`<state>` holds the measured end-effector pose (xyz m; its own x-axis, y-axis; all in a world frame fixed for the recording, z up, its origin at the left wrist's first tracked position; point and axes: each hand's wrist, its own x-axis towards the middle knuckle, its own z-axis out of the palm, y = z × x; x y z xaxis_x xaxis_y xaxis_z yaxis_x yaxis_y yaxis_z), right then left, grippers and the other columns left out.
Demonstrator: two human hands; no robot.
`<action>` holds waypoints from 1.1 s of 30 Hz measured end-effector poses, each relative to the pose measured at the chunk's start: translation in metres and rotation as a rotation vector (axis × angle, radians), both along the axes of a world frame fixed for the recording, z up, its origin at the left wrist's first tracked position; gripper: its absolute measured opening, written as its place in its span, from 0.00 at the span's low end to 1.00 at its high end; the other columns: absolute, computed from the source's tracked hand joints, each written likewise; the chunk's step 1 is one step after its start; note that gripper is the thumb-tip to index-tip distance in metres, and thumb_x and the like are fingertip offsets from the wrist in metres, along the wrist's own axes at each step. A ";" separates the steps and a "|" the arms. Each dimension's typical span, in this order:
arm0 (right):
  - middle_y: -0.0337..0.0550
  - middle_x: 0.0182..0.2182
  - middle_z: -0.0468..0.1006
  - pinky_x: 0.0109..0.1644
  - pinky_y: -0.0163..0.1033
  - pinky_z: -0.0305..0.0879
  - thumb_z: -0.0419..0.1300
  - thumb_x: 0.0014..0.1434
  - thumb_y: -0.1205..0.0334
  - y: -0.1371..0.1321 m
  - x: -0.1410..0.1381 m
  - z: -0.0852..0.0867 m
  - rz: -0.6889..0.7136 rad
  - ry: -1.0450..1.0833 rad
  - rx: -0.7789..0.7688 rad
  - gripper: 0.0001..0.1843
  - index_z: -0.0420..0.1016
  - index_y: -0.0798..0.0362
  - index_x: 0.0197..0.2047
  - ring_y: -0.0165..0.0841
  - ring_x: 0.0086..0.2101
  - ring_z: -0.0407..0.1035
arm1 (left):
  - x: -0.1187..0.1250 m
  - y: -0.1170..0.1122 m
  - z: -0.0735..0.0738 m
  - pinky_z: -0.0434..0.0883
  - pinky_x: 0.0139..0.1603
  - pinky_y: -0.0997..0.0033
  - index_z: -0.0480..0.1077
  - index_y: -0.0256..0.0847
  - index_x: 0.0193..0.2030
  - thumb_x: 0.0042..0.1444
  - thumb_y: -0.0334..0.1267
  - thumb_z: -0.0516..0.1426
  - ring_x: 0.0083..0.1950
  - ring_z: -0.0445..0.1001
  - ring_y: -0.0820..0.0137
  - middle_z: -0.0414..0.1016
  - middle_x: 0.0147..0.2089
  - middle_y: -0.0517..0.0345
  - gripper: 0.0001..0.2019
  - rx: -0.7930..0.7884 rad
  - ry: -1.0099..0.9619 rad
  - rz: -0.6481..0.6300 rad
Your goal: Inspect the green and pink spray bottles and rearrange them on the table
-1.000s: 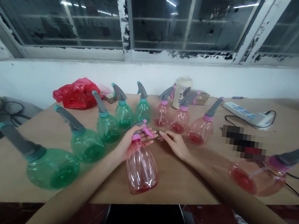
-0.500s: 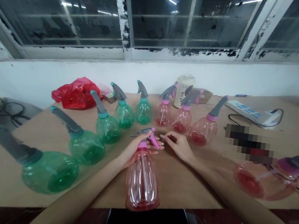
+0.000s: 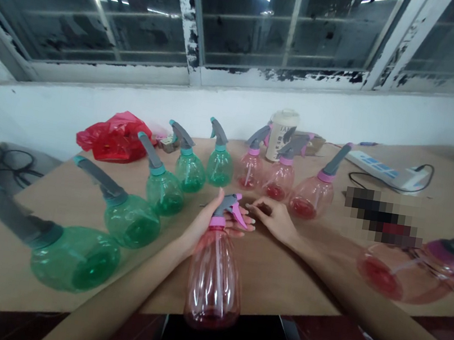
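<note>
My left hand grips the neck of a pink spray bottle just under its grey and pink trigger head. The bottle hangs tilted toward me over the table's front edge. My right hand rests on the wooden table just right of the trigger head, fingers curled and pointing at it; nothing shows in them. Behind the hands stands an arc of spray bottles: green ones on the left, pink ones on the right.
A red plastic bag lies at the back left. A lidded cup and a white power strip with a black cable sit at the back right. A pink bottle stands at far right. Windows run behind the table.
My left hand has drawn the pink bottle toward me and raised it, so its base now hangs past the table's front edge. My right hand has stayed close to the trigger head.
</note>
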<state>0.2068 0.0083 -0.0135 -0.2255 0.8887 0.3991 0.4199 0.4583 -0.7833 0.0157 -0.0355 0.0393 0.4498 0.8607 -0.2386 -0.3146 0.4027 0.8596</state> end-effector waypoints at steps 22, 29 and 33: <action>0.38 0.28 0.77 0.37 0.36 0.61 0.57 0.59 0.56 -0.002 0.002 0.003 0.037 -0.070 0.049 0.11 0.73 0.52 0.29 0.30 0.29 0.68 | 0.007 -0.001 -0.009 0.73 0.43 0.61 0.73 0.29 0.42 0.61 0.54 0.44 0.45 0.77 0.55 0.79 0.40 0.38 0.29 -0.103 -0.075 -0.005; 0.38 0.28 0.76 0.36 0.36 0.62 0.55 0.59 0.54 -0.002 0.002 0.002 0.042 -0.076 0.037 0.13 0.74 0.52 0.29 0.31 0.29 0.68 | 0.008 -0.002 -0.010 0.73 0.41 0.64 0.73 0.29 0.42 0.62 0.51 0.45 0.44 0.77 0.57 0.78 0.40 0.38 0.26 -0.102 -0.071 -0.037; 0.38 0.28 0.77 0.37 0.37 0.63 0.56 0.59 0.54 -0.001 0.003 0.001 0.042 -0.081 0.060 0.13 0.73 0.51 0.29 0.31 0.29 0.69 | 0.008 -0.005 -0.011 0.72 0.34 0.70 0.73 0.32 0.36 0.59 0.51 0.50 0.36 0.78 0.62 0.78 0.34 0.44 0.22 -0.073 -0.029 0.007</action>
<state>0.2096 0.0073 -0.0122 -0.2956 0.8528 0.4306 0.4603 0.5221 -0.7180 0.0241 -0.0401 0.0281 0.4518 0.8443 -0.2881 -0.3420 0.4622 0.8182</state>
